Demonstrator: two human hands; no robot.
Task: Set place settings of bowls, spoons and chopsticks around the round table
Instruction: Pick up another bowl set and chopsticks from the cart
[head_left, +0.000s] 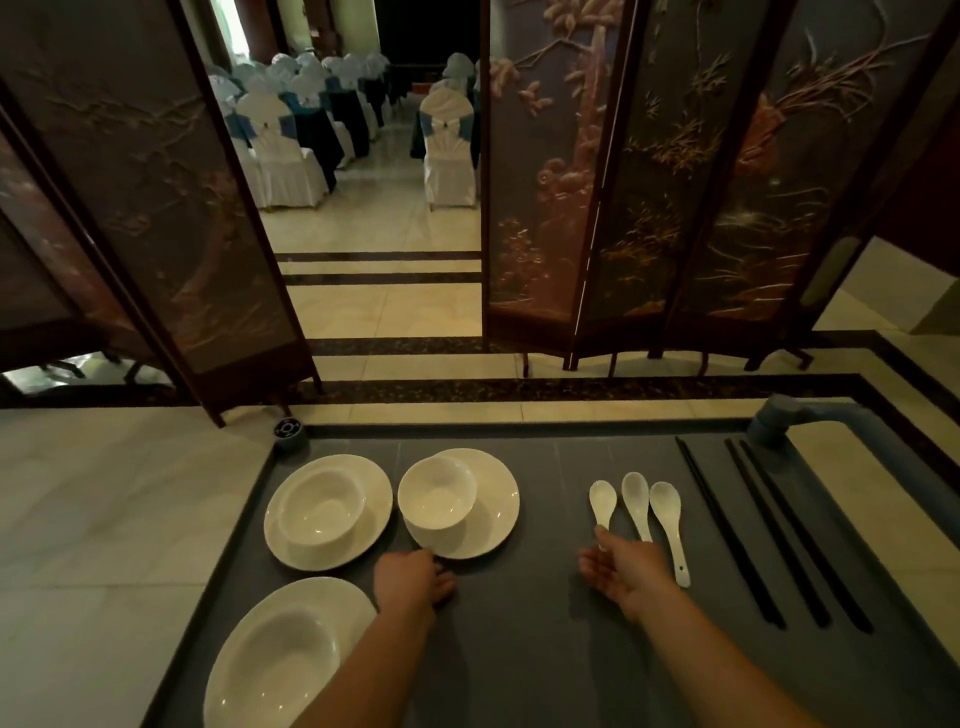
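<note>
Both bare forearms reach over the matte grey bench (545, 649). The left hand (415, 577) lies knuckles up, fingers bent at the rim of a glossy round plate (493, 525) carrying a white bowl (436, 493); I cannot tell if its grip holds. The right hand (621, 569) is turned palm sideways, grip wide, touching the handle of the leftmost smooth spoon (602, 501).

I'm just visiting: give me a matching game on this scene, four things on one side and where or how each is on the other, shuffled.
Things:
1. spoons
2. chopsticks
3. left hand
4. right hand

Descriptions:
A. black, on the right side of the cart
B. touches a spoon handle
C. white, three side by side
D. at the rim of a plate bearing a bowl

Pairs: 1-C, 2-A, 3-D, 4-B
</note>
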